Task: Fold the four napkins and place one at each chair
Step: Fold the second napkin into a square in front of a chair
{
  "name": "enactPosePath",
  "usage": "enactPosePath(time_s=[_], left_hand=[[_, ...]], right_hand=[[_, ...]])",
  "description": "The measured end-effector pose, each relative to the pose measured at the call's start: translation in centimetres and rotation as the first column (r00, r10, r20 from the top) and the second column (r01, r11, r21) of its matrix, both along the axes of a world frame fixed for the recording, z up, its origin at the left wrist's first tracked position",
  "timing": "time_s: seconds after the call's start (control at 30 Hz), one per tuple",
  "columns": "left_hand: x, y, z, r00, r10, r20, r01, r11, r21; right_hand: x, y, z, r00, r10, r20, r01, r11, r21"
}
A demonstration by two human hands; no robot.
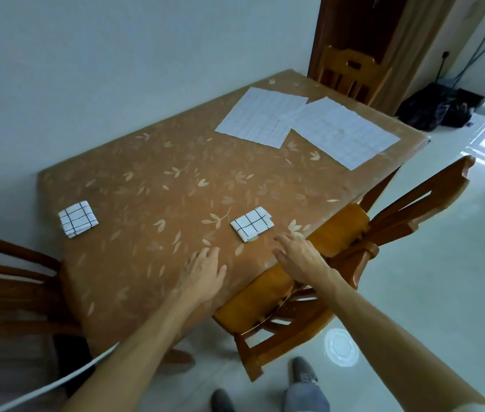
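Observation:
Two folded checked napkins lie on the brown leaf-patterned table point(152, 185). One folded napkin point(77, 218) is near the left chair point(6, 281). The other folded napkin point(251, 223) is by the near chair point(289, 292). Two unfolded white napkins lie flat at the far end, the left one point(260, 117) slightly overlapping the right one point(344, 132). My left hand point(204, 270) hovers low over the table with fingers spread, holding nothing. My right hand point(300, 255) is just right of the near folded napkin, fingers extended, empty.
A third chair point(431, 203) stands at the table's right side and a fourth chair point(351, 72) at the far end by a dark door frame. A wall runs along the table's left. Dark bags point(434, 110) lie on the tiled floor. My feet point(302, 373) are below.

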State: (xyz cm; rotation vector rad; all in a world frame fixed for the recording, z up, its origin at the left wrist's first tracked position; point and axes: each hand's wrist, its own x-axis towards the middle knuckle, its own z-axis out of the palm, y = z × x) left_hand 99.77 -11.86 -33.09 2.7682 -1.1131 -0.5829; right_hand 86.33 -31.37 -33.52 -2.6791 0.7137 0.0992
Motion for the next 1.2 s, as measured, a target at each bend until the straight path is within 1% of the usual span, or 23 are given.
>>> enactPosePath(time_s=[0.1, 0.2, 0.27, 0.43, 0.5, 0.6, 0.7, 0.77, 0.83, 0.93, 1.03, 1.1, 1.2], left_hand=[[-1.6, -2.0, -0.7, 0.997, 0.072, 0.004, -0.072, 0.997, -0.008], [-3.9, -3.9, -1.6, 0.983, 0.181, -0.034, -0.181, 0.983, 0.003], [-5.2, -5.2, -2.2, 0.976, 0.216, -0.028, -0.216, 0.976, 0.024], [-7.4, -8.0, -2.7, 0.949, 0.31, -0.066, -0.305, 0.95, 0.072], [-6.9, -9.0, -3.1, 0.927, 0.36, -0.101, -0.357, 0.933, 0.048], [-6.0, -11.0, -4.1, 0.857, 0.458, -0.237, -0.478, 0.878, -0.032], [-4.6, -13.6, -4.4, 0.752, 0.56, -0.346, -0.629, 0.767, -0.125], [-3.2, -15.1, -5.1, 0.706, 0.587, -0.396, -0.689, 0.698, -0.193], [-1.6, -16.3, -6.1, 0.675, 0.601, -0.428, -0.724, 0.651, -0.227], [0.0, -17.5, -7.6, 0.641, 0.622, -0.449, -0.757, 0.61, -0.235], [0.9, -18.1, -9.1, 0.623, 0.653, -0.43, -0.767, 0.619, -0.169], [1.1, -18.2, -10.1, 0.612, 0.661, -0.434, -0.773, 0.615, -0.153], [1.2, -18.2, -10.7, 0.595, 0.696, -0.401, -0.79, 0.598, -0.134]], right_hand=[[-0.6, -2.1, -0.7, 0.997, 0.063, -0.044, -0.062, 0.998, 0.024], [-0.7, -4.6, -1.4, 0.984, 0.154, -0.091, -0.15, 0.987, 0.048], [-0.5, -6.4, -2.0, 0.971, 0.221, -0.095, -0.219, 0.975, 0.035], [0.0, -9.2, -2.7, 0.957, 0.28, -0.08, -0.267, 0.953, 0.145], [0.9, -10.2, -2.6, 0.962, 0.27, -0.041, -0.258, 0.947, 0.191], [3.0, -11.6, -3.4, 0.969, 0.244, -0.037, -0.225, 0.936, 0.27], [5.8, -12.4, -4.7, 0.99, 0.123, -0.063, -0.089, 0.916, 0.392], [7.5, -12.7, -5.4, 0.995, 0.055, -0.083, -0.009, 0.882, 0.471], [9.3, -13.0, -6.3, 0.995, 0.034, -0.099, 0.022, 0.859, 0.511], [11.7, -13.4, -8.4, 0.99, 0.064, -0.126, 0.01, 0.857, 0.516], [12.8, -13.5, -10.1, 0.977, 0.119, -0.178, -0.028, 0.895, 0.444], [12.9, -13.2, -10.5, 0.977, 0.152, -0.152, -0.082, 0.917, 0.392], [13.1, -12.4, -10.9, 0.975, 0.183, -0.125, -0.12, 0.91, 0.398]])
